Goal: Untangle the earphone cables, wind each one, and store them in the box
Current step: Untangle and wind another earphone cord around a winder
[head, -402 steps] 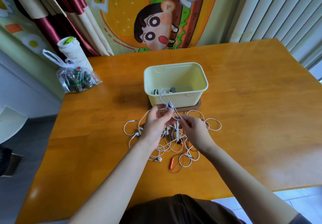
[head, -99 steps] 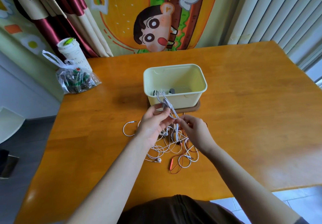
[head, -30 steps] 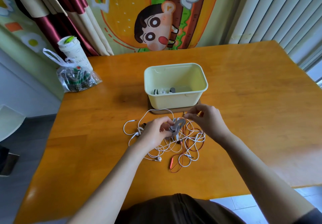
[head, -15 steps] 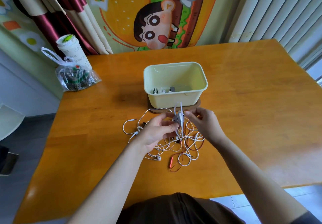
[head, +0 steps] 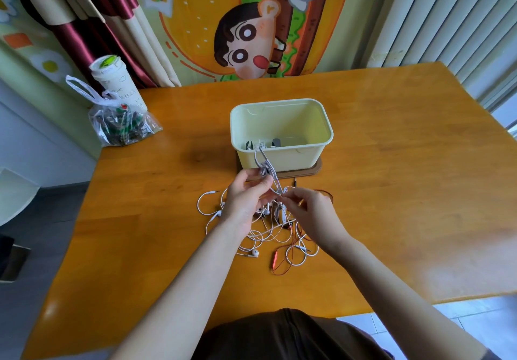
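A pale yellow box point(head: 282, 158) stands on a brown mat mid-table, with some earphones lying inside at its near left. In front of it sits a tangle of white earphone cables point(head: 268, 233) with a thin red cable point(head: 282, 261) mixed in. My left hand point(head: 246, 194) grips a wound grey-white cable bundle point(head: 267, 169), lifted above the tangle and standing up in front of the box's near wall. My right hand point(head: 310, 208) pinches the loose end of that cable just right of the bundle.
The wooden table point(head: 391, 191) spreads wide on the right. At its back left corner a clear plastic bag point(head: 123, 124) lies with a white lidded cup point(head: 114, 80) behind it. A curtain and a cartoon wall hanging are beyond the table's far edge.
My left hand has raised the wound bundle upright toward the box. My right hand came back from near the box and now pinches the cable end close beside the bundle.
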